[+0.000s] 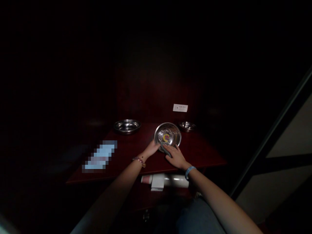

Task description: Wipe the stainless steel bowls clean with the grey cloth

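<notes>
A shiny metal bowl [172,131] with a yellow and red sticker inside is tilted toward me above the dark red table [143,162]. My left hand [151,149] grips its lower left rim, a beaded bracelet on the wrist. At the bowl's lower edge, my right hand [175,156] presses a grey-green cloth [165,150] against it; a blue band circles that wrist. Parts of the cloth are hidden under the right fingers.
A wide metal bowl [127,126] stands at the back left, a smaller one [187,126] at the back right. A pixelated light-blue item [101,157] lies left. Below the tabletop are stacked cups [176,180] and a white box [157,182]. A socket [180,108] is on the wall.
</notes>
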`<action>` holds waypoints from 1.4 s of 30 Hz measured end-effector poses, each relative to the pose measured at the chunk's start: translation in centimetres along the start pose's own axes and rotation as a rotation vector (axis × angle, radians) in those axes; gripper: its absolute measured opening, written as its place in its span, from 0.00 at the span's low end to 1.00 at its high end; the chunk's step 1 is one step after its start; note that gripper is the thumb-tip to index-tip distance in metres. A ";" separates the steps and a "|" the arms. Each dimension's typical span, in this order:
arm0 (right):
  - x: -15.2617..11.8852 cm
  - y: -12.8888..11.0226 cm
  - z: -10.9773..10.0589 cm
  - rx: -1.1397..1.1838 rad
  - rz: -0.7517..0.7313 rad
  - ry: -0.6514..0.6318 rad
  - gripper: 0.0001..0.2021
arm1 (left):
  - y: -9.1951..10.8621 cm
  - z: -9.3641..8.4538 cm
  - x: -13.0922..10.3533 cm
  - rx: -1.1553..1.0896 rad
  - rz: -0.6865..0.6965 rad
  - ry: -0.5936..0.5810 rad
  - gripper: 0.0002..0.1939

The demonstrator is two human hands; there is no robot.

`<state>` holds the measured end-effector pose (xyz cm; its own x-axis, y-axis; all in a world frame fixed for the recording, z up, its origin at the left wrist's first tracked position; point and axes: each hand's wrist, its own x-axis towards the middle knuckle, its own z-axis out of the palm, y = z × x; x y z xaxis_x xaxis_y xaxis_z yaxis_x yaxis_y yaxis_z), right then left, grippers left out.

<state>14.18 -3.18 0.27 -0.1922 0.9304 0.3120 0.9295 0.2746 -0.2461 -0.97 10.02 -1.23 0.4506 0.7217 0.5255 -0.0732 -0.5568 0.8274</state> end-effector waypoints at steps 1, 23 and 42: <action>-0.1 0.0 -0.1 -0.003 0.000 -0.006 0.31 | 0.1 0.0 0.0 0.000 0.002 -0.002 0.25; -0.5 -1.0 -0.5 -0.075 -0.007 0.129 0.25 | 0.7 -0.3 0.2 0.004 0.020 0.065 0.31; -0.1 -0.6 0.3 -0.187 0.097 0.231 0.23 | 1.5 -0.8 -0.2 0.054 0.016 0.142 0.29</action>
<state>13.57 -3.35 0.13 -0.0430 0.8643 0.5011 0.9860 0.1176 -0.1181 -1.86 9.36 0.02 0.3193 0.7610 0.5648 -0.0297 -0.5876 0.8086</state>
